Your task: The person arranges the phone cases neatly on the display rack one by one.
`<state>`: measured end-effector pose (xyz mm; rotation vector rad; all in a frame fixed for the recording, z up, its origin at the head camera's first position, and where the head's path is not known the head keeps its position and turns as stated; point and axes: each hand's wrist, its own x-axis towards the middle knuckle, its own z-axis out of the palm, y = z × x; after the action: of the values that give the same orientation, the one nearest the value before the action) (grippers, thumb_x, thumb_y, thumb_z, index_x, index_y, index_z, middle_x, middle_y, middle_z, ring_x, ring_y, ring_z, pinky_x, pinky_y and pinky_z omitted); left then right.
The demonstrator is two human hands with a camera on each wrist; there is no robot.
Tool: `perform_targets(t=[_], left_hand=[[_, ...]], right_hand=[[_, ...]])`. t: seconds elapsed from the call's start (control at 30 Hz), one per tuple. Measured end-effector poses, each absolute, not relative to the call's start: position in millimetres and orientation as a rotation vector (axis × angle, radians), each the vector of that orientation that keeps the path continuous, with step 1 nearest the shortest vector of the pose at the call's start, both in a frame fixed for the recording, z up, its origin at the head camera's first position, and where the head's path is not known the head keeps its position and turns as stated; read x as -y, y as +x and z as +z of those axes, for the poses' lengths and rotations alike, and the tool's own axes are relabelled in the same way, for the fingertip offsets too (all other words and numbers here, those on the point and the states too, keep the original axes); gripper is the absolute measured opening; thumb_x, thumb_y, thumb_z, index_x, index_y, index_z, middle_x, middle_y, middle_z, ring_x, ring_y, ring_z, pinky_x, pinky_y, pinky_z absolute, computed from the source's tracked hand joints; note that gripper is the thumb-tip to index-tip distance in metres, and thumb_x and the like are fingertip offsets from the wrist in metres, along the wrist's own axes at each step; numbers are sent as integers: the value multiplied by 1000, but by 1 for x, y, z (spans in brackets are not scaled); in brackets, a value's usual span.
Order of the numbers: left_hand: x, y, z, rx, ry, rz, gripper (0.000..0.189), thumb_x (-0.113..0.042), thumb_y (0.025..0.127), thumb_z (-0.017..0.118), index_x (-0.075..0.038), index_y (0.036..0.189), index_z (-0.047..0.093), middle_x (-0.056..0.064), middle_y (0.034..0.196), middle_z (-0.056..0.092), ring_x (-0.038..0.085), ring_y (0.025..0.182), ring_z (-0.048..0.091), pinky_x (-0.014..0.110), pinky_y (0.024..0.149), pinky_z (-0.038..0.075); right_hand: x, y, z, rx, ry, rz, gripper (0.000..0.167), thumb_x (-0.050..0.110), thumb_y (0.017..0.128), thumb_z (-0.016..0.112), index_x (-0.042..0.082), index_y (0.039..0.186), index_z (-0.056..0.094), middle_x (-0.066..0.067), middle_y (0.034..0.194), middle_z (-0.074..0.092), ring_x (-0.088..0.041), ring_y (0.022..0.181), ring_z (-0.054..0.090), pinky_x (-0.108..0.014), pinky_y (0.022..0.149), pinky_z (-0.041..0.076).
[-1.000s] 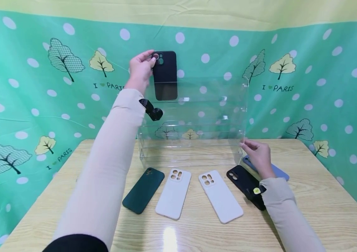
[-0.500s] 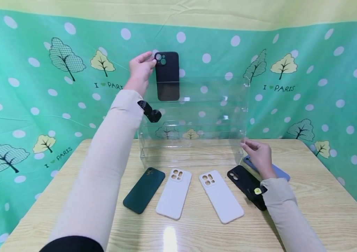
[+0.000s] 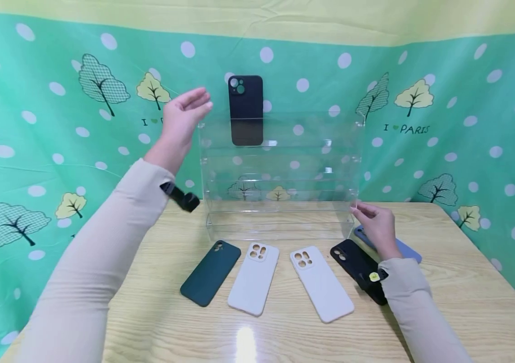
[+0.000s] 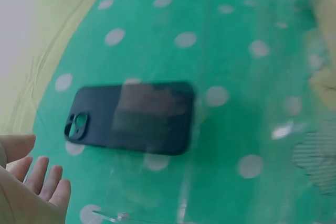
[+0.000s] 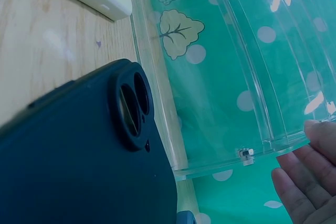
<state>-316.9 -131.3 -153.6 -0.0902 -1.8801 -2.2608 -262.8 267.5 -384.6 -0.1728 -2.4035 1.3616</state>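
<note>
In the head view a black phone case (image 3: 246,103) stands upright in the top tier of a clear acrylic display rack (image 3: 280,169), left of the middle. My left hand (image 3: 180,123) is off to the left of that case with a gap between them, its fingers extended and holding nothing. The left wrist view has the same case lying across its middle, apart from the fingertips (image 4: 62,190). At the rack's right side panel, my right hand (image 3: 377,227) pinches the edge, thumb on one face and fingers on the other, as the right wrist view shows.
On the wooden table (image 3: 157,322) before the rack lie a dark green case (image 3: 211,275), a white case (image 3: 253,282), a second white case (image 3: 322,285) and a black case (image 3: 352,262). A blue case (image 3: 407,249) lies partly behind my right hand. A patterned green cloth (image 3: 466,151) hangs behind.
My left hand has let go of the black phone case and moved left and down. The case stays in the rack's top tier. My right hand keeps its grip on the panel.
</note>
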Motion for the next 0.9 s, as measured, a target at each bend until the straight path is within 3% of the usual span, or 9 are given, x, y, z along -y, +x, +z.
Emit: perform_targets(t=[0.07, 0.27, 0.43, 0.57, 0.8, 0.9], left_hand=[[136, -305, -165, 1961, -152, -2200, 47, -5, 85, 67, -13, 130, 54, 2, 133, 56, 10, 121, 52, 14, 100, 39], [152, -273, -213, 2206, -254, -2024, 52, -16, 86, 68, -14, 134, 50, 2, 135, 54, 14, 123, 51, 22, 108, 35], [161, -252, -256, 2367, -330, -1972, 54, -17, 88, 66, -10, 137, 46, 8, 137, 51, 19, 124, 50, 27, 107, 38], [165, -235, -293, 2503, -384, -1938, 55, -18, 88, 65, -8, 138, 44, 11, 139, 49, 27, 127, 47, 29, 104, 41], [169, -214, -352, 2653, -308, -1919, 53, -12, 89, 64, -2, 137, 45, 16, 137, 50, 35, 126, 45, 41, 103, 43], [172, -210, -370, 2694, -284, -1906, 53, -12, 89, 64, -1, 137, 45, 17, 137, 50, 36, 128, 42, 45, 105, 40]], right_hand=[[-267, -262, -384, 2404, -152, 1357, 40, 31, 90, 64, 3, 120, 63, -15, 119, 63, -29, 107, 60, -4, 67, 45], [-266, -261, -385, 2378, -167, 1362, 40, 31, 89, 66, 3, 117, 65, -16, 118, 64, -26, 106, 61, -5, 66, 46], [-280, -276, -406, 2355, -120, 1315, 49, 45, 85, 65, 7, 116, 67, -16, 116, 65, -23, 101, 64, -8, 62, 48], [-299, -299, -435, 2357, -105, 1235, 53, 56, 82, 63, 15, 115, 68, -8, 114, 67, -13, 96, 65, -7, 63, 48], [-305, -304, -441, 2316, -52, 1350, 39, 43, 86, 65, 17, 115, 68, -6, 113, 68, -12, 97, 65, -15, 69, 53], [-302, -303, -439, 2326, -71, 1297, 44, 47, 84, 66, 15, 115, 68, -8, 113, 68, -11, 96, 65, -12, 67, 51]])
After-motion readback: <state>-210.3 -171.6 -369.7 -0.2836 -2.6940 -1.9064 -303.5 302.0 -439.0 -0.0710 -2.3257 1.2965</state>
